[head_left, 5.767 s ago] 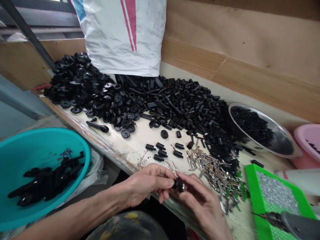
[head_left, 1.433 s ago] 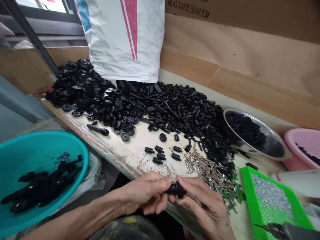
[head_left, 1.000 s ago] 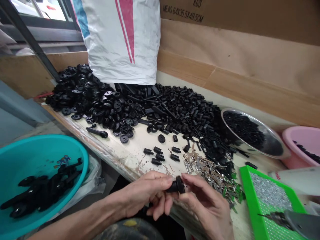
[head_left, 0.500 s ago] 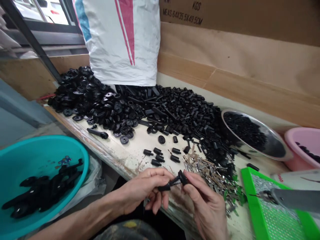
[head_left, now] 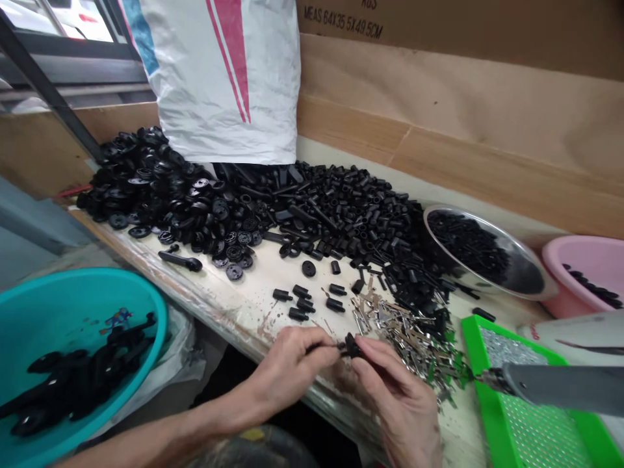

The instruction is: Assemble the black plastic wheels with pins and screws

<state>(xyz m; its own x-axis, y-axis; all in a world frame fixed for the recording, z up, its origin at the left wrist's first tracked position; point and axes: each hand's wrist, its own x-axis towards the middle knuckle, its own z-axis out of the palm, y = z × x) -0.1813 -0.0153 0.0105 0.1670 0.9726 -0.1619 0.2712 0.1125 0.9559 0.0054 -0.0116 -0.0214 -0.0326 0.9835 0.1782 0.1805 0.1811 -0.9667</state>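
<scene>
My left hand (head_left: 297,367) is closed on a dark plastic part, mostly hidden behind the fingers. Between thumb and fingers, my right hand (head_left: 397,396) grips a round black plastic piece (head_left: 351,346). The two pieces meet or nearly meet between my fingertips, above the table's front edge; whether they are joined I cannot tell. Just beyond the hands lie several short black cylinders with thin pegs (head_left: 305,304). To their right spreads a heap of small metal strips and pins (head_left: 407,331). A black crank-like handle (head_left: 180,261) lies farther left.
Black discs (head_left: 185,208) and short tubes (head_left: 361,208) are piled at the back, under a white sack (head_left: 229,84). A teal basin (head_left: 160,305) of black parts stands left. Rightward are a steel bowl (head_left: 531,273), pink basin (head_left: 556,260), green tray (head_left: 482,396) and grey electric screwdriver (head_left: 560,383).
My left hand has turned over and closed in, covering the dark part that showed before. Both pieces are closer together. The whole view has shifted slightly.
</scene>
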